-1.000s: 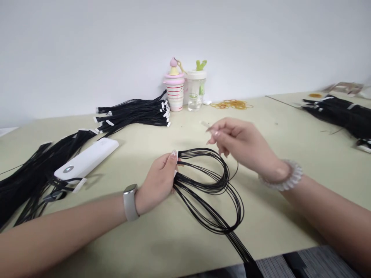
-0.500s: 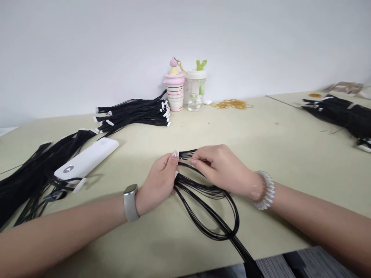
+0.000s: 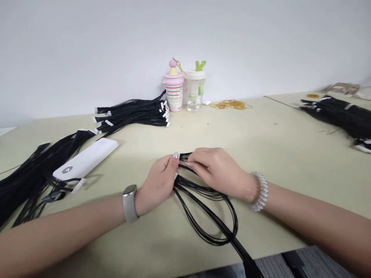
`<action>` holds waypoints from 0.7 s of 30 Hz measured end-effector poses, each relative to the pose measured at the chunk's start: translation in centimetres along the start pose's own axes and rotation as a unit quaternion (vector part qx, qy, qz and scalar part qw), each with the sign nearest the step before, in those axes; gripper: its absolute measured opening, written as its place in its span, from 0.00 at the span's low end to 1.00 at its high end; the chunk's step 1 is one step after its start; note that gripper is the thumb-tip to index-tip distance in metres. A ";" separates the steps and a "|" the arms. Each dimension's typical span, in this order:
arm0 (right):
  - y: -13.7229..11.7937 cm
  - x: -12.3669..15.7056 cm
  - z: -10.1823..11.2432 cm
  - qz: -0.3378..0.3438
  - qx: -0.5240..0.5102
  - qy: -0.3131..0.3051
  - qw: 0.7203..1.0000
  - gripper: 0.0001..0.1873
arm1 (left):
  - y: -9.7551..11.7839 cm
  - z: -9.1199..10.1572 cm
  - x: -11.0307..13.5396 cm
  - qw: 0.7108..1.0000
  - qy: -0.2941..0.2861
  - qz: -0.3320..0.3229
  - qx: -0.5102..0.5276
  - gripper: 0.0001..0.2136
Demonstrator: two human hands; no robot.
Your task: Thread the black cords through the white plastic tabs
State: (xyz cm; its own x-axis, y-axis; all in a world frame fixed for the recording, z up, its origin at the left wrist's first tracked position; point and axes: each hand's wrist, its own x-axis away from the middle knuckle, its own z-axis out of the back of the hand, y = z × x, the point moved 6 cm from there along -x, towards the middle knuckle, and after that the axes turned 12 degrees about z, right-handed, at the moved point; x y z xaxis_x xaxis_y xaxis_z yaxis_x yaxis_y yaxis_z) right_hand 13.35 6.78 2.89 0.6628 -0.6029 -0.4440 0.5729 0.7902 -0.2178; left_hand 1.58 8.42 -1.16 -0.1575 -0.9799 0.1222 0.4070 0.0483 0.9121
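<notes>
A bundle of thin black cords (image 3: 208, 210) lies on the pale green table (image 3: 275, 154) at the lower centre of the frame, folded into a long loop whose tail runs off the near edge at the bottom. The loose ends of the cords gather at the centre of the frame, where both hands meet.

The left hand (image 3: 158, 183) rests on the table just left of the loop, thumb and fingers closed around the cords near their ends. The right hand (image 3: 216, 172) comes in from the right and lies over the top of the loop, its fingertips pinched on the same cord ends, touching or nearly touching the left thumb. A grey watch band sits on the left wrist and a clear coiled band on the right.

To the left of the frame a white oblong device (image 3: 85, 161) lies partly on a large spread of black cords with white tags (image 3: 34, 173). Another heap of tagged cords (image 3: 136, 112) sits at upper centre left, its ends pointing towards a pink striped cup (image 3: 174, 92) and a clear cup with a green topper (image 3: 194, 90), both standing against the white wall. Just right of them lies a scatter of yellow rubber bands (image 3: 231, 104). At the far right edge, a further pile of black cords (image 3: 342, 116) lies on a neighbouring table.
</notes>
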 end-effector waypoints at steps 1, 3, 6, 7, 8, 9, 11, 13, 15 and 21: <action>0.1 0.0 -0.1 0.000 0.005 -0.007 1.000 0.12 | 0.0 0.0 0.0 1.000 -0.002 0.002 0.001 0.17; 0.4 0.0 -0.3 -0.003 0.018 -0.017 1.000 0.12 | -0.1 -0.2 0.0 1.000 -0.013 0.014 0.010 0.17; 1.1 0.0 0.5 -0.010 0.053 -0.005 0.999 0.08 | -0.4 -0.3 -0.1 0.998 -0.020 0.044 0.041 0.16; 1.2 0.0 1.0 -0.012 0.065 0.005 0.998 0.10 | -0.5 -0.3 -0.1 0.997 -0.015 0.052 0.053 0.16; 1.3 0.1 1.6 -0.014 0.073 0.016 0.997 0.13 | -0.6 -0.2 -0.2 0.996 -0.006 0.057 0.063 0.15; 1.3 0.2 2.3 -0.016 0.075 0.028 0.997 0.16 | -0.7 -0.1 -0.2 0.996 0.002 0.059 0.070 0.15; 1.0 0.5 3.6 -0.029 0.056 0.046 0.997 0.15 | -0.6 0.1 -0.2 0.995 0.018 0.062 0.073 0.15; 0.8 0.8 4.3 -0.051 0.011 0.027 0.998 0.17 | -0.5 0.3 -0.2 0.995 0.031 0.064 0.065 0.16; 0.5 1.3 3.7 -0.073 -0.058 -0.045 0.995 0.21 | -0.2 0.6 0.0 0.995 0.047 0.064 0.056 0.16; -0.5 2.1 -1.2 -0.067 -0.254 -0.213 0.941 0.19 | 0.1 0.8 0.1 0.996 0.070 0.056 0.029 0.14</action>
State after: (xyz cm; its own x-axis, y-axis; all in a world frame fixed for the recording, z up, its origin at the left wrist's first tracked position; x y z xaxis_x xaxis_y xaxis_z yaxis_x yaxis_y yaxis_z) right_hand 13.87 5.19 1.00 0.7962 -0.6047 -0.0190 0.4321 0.5904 -0.6817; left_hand 0.83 8.53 -0.76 0.0137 -0.9848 0.1730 0.3612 0.1662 0.9175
